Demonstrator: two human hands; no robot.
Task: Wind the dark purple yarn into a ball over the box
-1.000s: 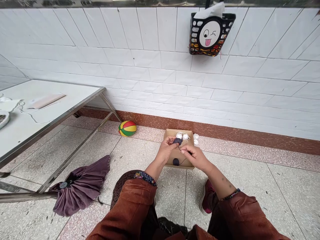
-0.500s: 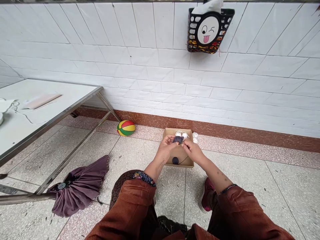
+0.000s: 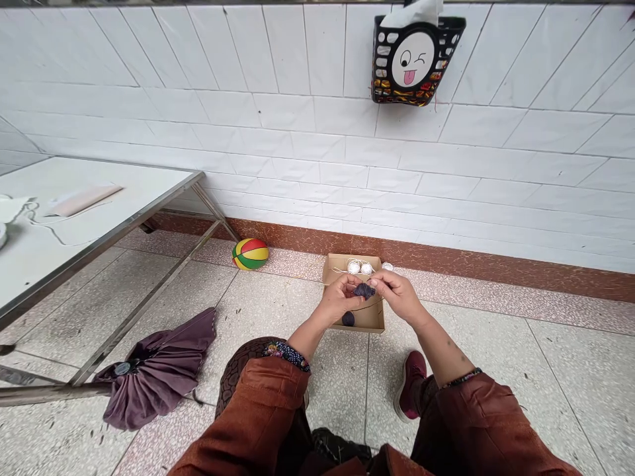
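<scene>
Over a shallow cardboard box, my left hand is closed around a small dark grey yarn piece. My right hand is pinched at the right end of that piece; what its fingertips hold is too small to make out. A dark strand runs beneath the hands. In the near part of the box sits a dark ball of yarn. Two white yarn balls, one on the left and one on the right, lie at the box's far end with loose white thread around them.
Something white and round is beside the box. Left of it a striped ball rests by the wall. A folded purple umbrella lies on the floor near a metal-framed table. A black basket hangs on the wall.
The dark yarn piece has moved slightly right and toward me, and turned. My right hand has shifted right. More of the white yarn balls shows.
</scene>
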